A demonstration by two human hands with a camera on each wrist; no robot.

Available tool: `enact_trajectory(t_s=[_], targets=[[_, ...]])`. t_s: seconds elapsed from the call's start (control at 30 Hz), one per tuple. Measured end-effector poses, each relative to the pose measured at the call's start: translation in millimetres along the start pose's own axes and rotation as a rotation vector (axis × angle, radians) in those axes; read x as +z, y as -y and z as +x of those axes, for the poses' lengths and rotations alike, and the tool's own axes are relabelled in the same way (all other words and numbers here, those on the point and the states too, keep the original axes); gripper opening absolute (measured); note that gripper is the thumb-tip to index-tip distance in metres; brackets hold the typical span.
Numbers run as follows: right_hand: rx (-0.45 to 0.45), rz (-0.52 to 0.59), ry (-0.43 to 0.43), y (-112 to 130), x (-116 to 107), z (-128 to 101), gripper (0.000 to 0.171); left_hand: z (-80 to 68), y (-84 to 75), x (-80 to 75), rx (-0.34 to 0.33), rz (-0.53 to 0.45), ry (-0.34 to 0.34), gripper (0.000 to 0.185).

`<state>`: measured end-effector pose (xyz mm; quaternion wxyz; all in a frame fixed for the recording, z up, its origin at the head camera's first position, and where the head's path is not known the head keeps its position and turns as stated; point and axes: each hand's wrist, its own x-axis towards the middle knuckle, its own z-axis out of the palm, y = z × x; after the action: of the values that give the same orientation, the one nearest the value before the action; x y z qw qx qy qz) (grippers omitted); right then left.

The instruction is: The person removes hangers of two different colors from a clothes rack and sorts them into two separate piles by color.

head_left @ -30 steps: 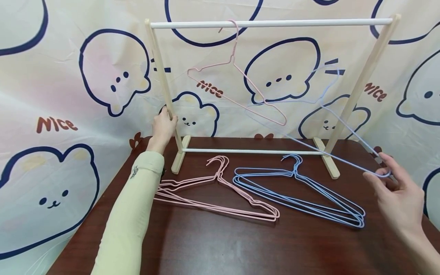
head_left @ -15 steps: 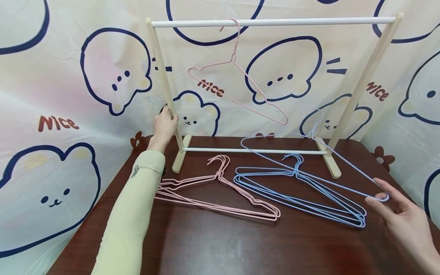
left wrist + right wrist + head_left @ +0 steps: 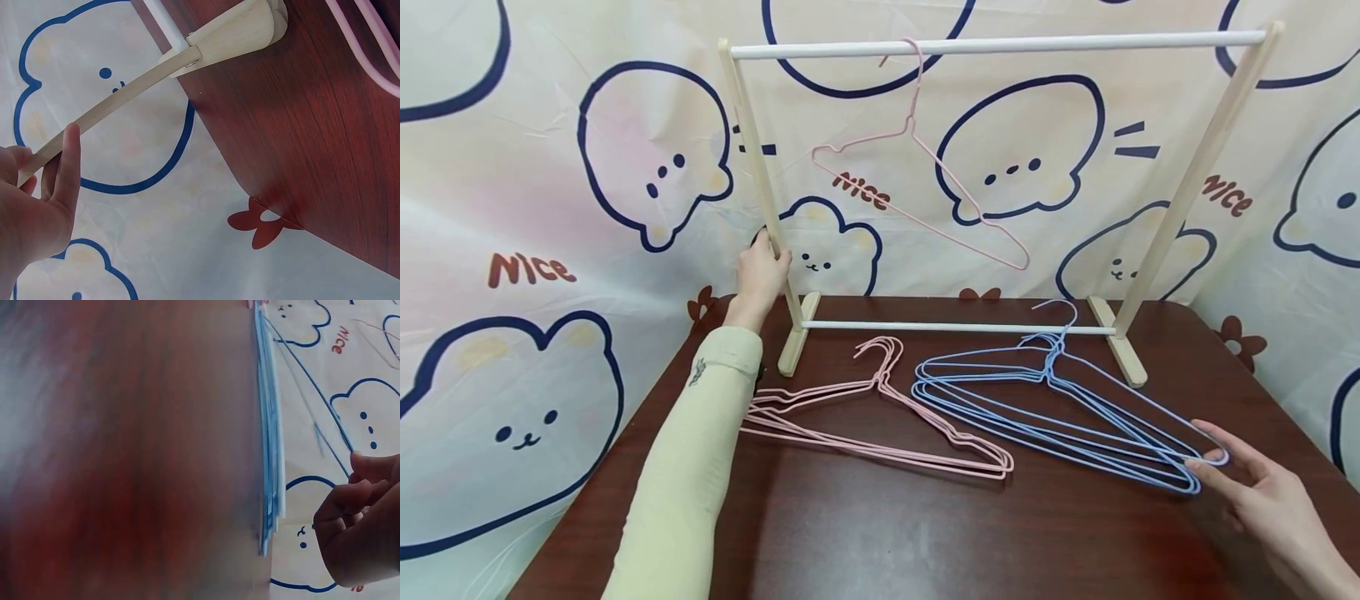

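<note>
My left hand (image 3: pixel 760 271) grips the left wooden post (image 3: pixel 751 137) of a hanger rack, also seen in the left wrist view. With thumb and fingers, my right hand (image 3: pixel 1266 504) pinches the right corner of a blue wire clothes hanger (image 3: pixel 1074 314). That hanger is close over a pile of blue hangers (image 3: pixel 1047 379), overlapping it in the head view. In the right wrist view, the held hanger slants away from the pile's edge toward my fingers. A single pink hanger (image 3: pixel 912 125) hangs from the rack's white top rod (image 3: pixel 1075 41).
Several pink hangers (image 3: pixel 880 382) lie stacked on the dark wooden table (image 3: pixel 880 542), left of the blue pile. Behind them stand the rack's wooden feet (image 3: pixel 797 337) and white lower rod (image 3: pixel 925 327). A cartoon-printed cloth (image 3: pixel 647 400) covers the walls around.
My right hand has lowered the blue hanger from in front of the rack's right post down to the blue pile. My left hand keeps its grip on the post.
</note>
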<state>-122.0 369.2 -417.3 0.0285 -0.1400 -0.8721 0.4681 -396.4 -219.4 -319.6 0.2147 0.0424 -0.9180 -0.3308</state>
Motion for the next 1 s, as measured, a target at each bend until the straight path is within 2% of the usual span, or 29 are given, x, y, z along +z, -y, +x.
enact_trajectory(t_s=[0.17,0.4,0.5,0.6,0.73,0.87,1.0], targets=[[0.056,-0.107,0.009,-6,1,6,0.073,0.5,-0.9,0.3,-0.004,-0.009,0.007,0.038],[0.051,-0.137,0.193,-18,-9,19,0.081,-1.2,-1.3,-2.0,0.005,-0.008,-0.005,0.037],[0.031,-0.242,0.248,-19,-14,22,0.083,-2.0,-1.6,-2.1,0.005,-0.013,-0.001,0.037],[-0.027,-0.381,0.267,-15,-20,25,0.081,-1.9,-1.5,-1.4,0.003,-0.019,0.005,0.038],[-0.130,-0.497,0.231,-3,-19,27,0.076,-1.7,-1.5,-3.1,0.003,-0.025,0.001,0.039],[-0.234,-0.518,0.131,12,-11,26,0.065,-3.3,-0.9,-4.2,-0.001,-0.017,-0.003,0.038],[-0.327,-0.486,0.002,26,-3,21,0.051,-4.3,-2.5,-3.1,0.008,-0.003,0.001,0.035]])
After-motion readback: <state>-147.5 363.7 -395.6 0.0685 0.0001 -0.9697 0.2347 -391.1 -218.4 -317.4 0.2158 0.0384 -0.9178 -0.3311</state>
